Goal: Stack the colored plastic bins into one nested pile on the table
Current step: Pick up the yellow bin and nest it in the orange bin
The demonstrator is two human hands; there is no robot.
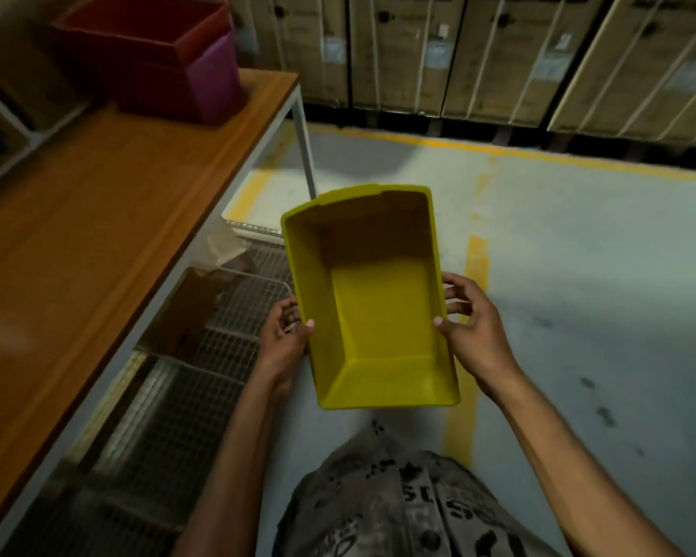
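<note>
While held above the floor, yellow bin (378,315) gripped between both hands, left fingers (288,315) and right fingers (457,293) clasping its long sides.

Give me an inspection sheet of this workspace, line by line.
Surface: wooden table, mostly bare.
Job's things: yellow bin held over the floor, opening up; red bin nested in purple bin at the table's far end.
Clutter: cardboard pieces on wire racks under the table.
Grippers: left hand and right hand grip the yellow bin's long sides.
Cables: nothing seen.
Surroundings: strapped cartons; yellow floor lines.
</note>
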